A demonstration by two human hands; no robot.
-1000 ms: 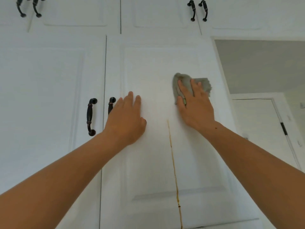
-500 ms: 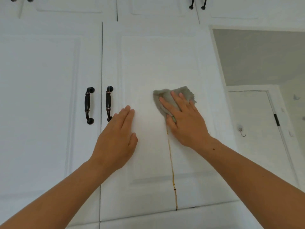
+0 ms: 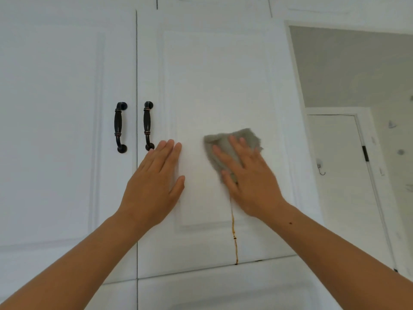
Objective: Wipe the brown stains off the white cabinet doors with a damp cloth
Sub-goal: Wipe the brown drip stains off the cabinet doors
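Note:
A grey cloth lies flat against the right white cabinet door. My right hand presses it to the door with straight, spread fingers. A thin brown drip stain runs down from under that hand to the door's lower edge. My left hand rests flat on the same door, to the left of the cloth, fingers straight. The left cabinet door shows no stain.
Two dark handles flank the gap between the doors. More white cabinet fronts sit above and below. To the right is an open passage with a grey wall, a white door and a wall hook.
My right hand has slid the cloth down the door along the stain, whose visible part is now shorter. My left hand has moved down with it. The view has tilted lower.

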